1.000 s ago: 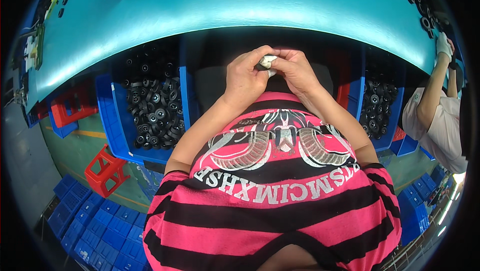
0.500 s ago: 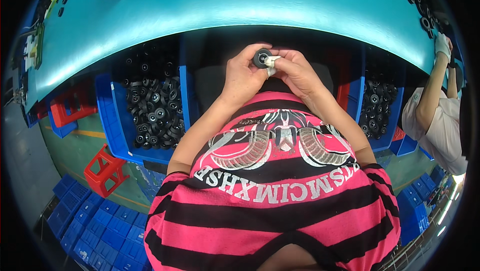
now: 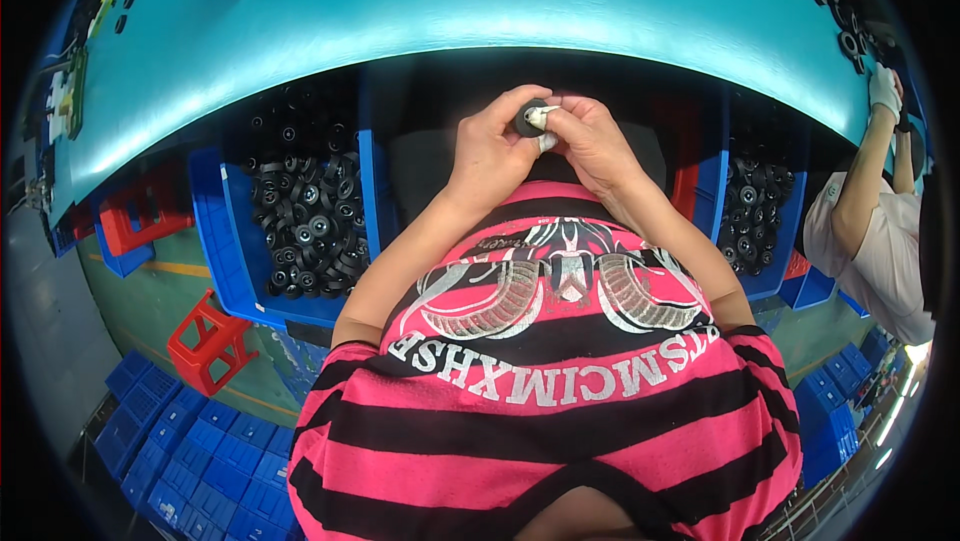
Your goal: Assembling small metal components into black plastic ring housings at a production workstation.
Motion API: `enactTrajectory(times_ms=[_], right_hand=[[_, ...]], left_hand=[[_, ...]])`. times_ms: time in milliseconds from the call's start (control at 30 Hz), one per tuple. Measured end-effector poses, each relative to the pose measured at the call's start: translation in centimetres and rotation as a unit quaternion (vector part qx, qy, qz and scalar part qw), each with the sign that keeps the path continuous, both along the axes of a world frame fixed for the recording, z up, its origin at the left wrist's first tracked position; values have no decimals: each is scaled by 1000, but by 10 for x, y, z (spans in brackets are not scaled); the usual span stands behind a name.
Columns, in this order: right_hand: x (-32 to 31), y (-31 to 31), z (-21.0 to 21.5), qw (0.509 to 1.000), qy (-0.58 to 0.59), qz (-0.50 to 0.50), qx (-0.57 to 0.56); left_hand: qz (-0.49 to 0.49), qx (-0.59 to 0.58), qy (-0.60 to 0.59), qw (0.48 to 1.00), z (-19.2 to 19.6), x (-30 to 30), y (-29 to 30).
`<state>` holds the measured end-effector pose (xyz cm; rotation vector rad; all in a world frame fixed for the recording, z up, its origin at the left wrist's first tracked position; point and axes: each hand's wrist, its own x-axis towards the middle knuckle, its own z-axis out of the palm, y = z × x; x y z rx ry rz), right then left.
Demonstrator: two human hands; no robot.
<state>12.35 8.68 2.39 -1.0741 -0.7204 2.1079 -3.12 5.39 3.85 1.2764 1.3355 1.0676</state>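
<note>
Between my two hands, just below the table edge, is a small black wheel (image 3: 524,119) with a paler centre. My left hand (image 3: 491,147) is closed round its left side, thumb and fingers gripping the rim. A white cloth (image 3: 537,118) is pinched in my right hand (image 3: 592,140) and pressed against the wheel's face. Part of the cloth hangs below, between the hands. My fingers hide much of the wheel's right side.
Blue bins of black wheels stand at left (image 3: 310,206) and right (image 3: 748,211), below the teal table (image 3: 450,11). A co-worker's gloved hand (image 3: 884,89) is at the far right near more wheels. A red stool (image 3: 208,341) and stacked blue crates (image 3: 215,456) are at lower left.
The cloth in my right hand has moved over the wheel's centre, covering more of its face. The wheel looks slightly turned; both hands stay in nearly the same place.
</note>
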Motion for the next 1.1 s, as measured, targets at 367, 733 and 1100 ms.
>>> enactTrajectory(times_ms=[367,733,1100], right_hand=[[8,4,8,992,114,-13,-47],[7,3,-5,992,90,8,-88],[9,3,-6,999,-22,30,-14]], left_hand=[[16,-62,-213,975,-5,-6,1],[-23,90,119,989,-5,-18,1],[51,58,245,967,-1,-16,-1]])
